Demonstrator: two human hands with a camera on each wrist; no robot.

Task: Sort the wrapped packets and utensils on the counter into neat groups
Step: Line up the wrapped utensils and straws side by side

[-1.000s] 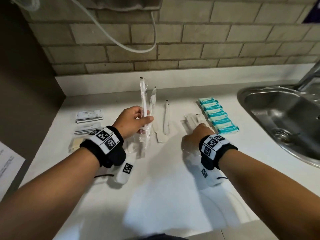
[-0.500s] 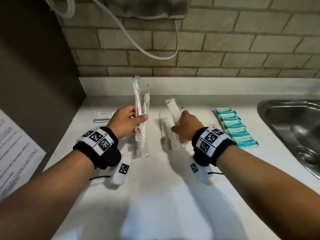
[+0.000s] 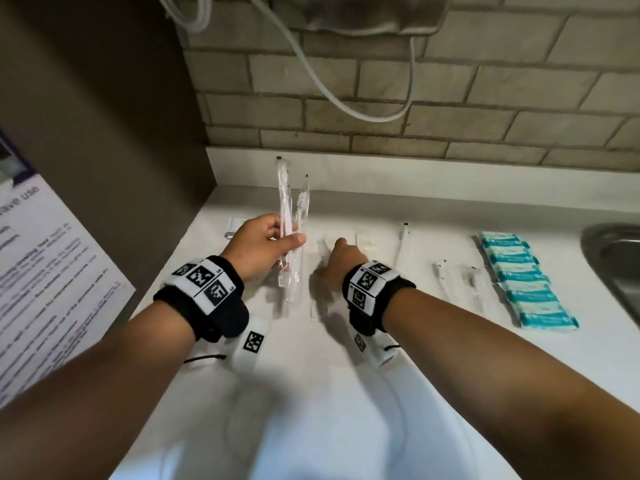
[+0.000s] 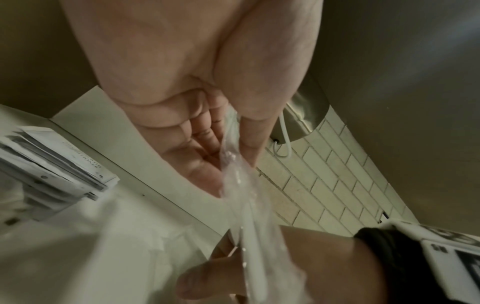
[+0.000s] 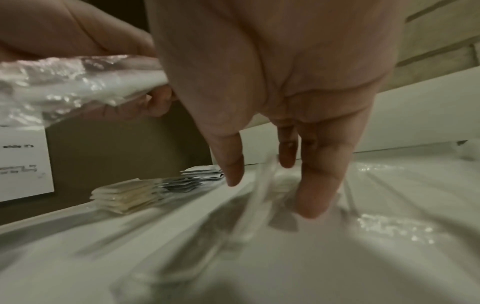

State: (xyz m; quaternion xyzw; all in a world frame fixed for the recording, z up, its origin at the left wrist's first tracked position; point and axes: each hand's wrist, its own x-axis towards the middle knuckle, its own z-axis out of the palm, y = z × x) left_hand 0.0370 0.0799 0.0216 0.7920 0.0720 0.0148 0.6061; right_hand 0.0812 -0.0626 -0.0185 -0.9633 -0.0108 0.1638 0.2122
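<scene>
My left hand grips two long clear-wrapped utensils upright above the counter, thumb against fingers. The wrappers run down past my right wrist. My right hand is just to the right, low over the white counter. Its straight fingers point down and touch a blurred clear-wrapped utensil lying there; the thumb stands apart from it. More wrapped utensils lie to the right, along with a row of teal packets.
Stacks of flat sachets sit at the counter's left end by the dark side wall. A steel sink is at the far right. A brick wall with a hanging white cable rises behind. A printed sheet hangs at the left.
My right hand carried a wrapped utensil leftward from near the teal packets and lowered it onto the counter beside my left hand. The left hand keeps its bundle. The view swung left.
</scene>
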